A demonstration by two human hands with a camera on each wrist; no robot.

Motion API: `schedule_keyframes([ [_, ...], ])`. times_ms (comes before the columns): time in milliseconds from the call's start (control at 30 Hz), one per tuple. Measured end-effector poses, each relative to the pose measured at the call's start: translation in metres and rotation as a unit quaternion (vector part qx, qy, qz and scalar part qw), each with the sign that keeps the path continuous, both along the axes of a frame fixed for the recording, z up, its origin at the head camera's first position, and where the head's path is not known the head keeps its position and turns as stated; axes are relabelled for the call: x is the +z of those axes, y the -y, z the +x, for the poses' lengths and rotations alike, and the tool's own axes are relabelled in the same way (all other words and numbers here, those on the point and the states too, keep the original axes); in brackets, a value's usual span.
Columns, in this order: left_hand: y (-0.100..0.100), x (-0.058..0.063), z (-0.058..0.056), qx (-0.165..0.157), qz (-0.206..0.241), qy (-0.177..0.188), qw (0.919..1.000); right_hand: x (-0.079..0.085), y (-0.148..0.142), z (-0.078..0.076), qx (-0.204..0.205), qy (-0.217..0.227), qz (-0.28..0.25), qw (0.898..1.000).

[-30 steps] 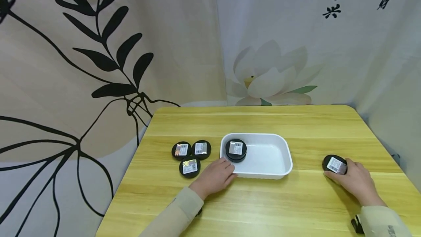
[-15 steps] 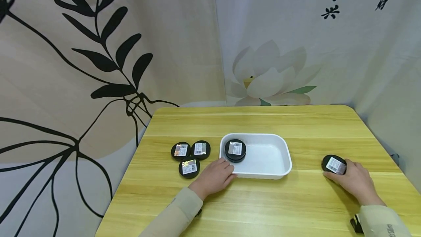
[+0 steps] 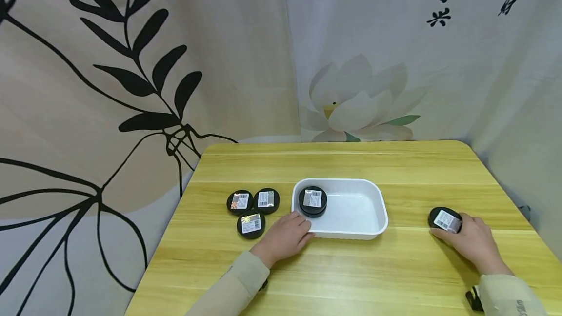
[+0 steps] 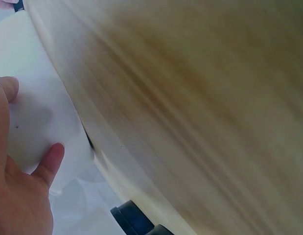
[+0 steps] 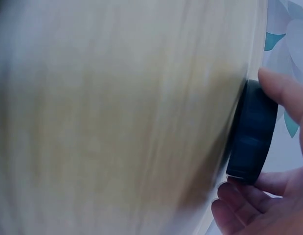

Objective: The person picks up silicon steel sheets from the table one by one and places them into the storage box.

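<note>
My left hand (image 3: 283, 238) holds the front left corner of a white tray (image 3: 351, 234), fingers at the rim and thumb against the outer wall. In the left wrist view, the thumb (image 4: 51, 161) lies spread on that wall. Inside the tray's left end, one flat black jar (image 3: 312, 197) with a barcode label sits on another. Over at the right, my right hand (image 3: 476, 243) grips a similar black round jar (image 3: 442, 218), label up. The right wrist view has this jar (image 5: 254, 132) between thumb and fingers, low at the tabletop.
Three more labelled black jars (image 3: 251, 224) lie close together on the table left of the tray. The wooden table (image 3: 373, 282) has a rounded far edge, and a printed curtain (image 3: 246, 62) hangs behind it.
The whole head view has shifted very slightly to the left. Both hands, the tray and the jars keep their places relative to the table.
</note>
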State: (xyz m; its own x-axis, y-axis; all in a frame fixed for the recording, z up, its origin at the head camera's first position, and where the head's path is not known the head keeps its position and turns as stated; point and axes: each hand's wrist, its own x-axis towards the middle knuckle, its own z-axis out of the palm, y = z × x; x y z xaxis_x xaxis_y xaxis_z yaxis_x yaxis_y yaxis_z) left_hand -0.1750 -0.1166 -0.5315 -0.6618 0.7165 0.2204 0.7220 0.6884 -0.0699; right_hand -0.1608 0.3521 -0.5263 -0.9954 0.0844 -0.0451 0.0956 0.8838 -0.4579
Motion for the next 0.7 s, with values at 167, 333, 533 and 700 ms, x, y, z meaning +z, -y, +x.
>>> schedule_keyframes([
  [167,0.0014,0.0008,0.0002,-0.001,0.004,-0.001,1.0,0.0016,0.004,0.0002,-0.012,-0.009,-0.008,1.0],
  [333,0.0018,0.0021,0.0007,0.003,0.005,0.003,1.0,0.0028,0.0062,0.0005,-0.019,-0.021,-0.015,0.999],
  [533,-0.0001,0.0043,0.0025,0.005,0.003,0.007,1.0,-0.0007,0.004,0.0009,-0.029,-0.04,-0.016,0.999],
  [700,0.0007,0.0031,0.0022,0.008,0.0,-0.001,1.0,-0.0018,0.0054,0.0004,-0.033,-0.059,-0.019,0.998],
])
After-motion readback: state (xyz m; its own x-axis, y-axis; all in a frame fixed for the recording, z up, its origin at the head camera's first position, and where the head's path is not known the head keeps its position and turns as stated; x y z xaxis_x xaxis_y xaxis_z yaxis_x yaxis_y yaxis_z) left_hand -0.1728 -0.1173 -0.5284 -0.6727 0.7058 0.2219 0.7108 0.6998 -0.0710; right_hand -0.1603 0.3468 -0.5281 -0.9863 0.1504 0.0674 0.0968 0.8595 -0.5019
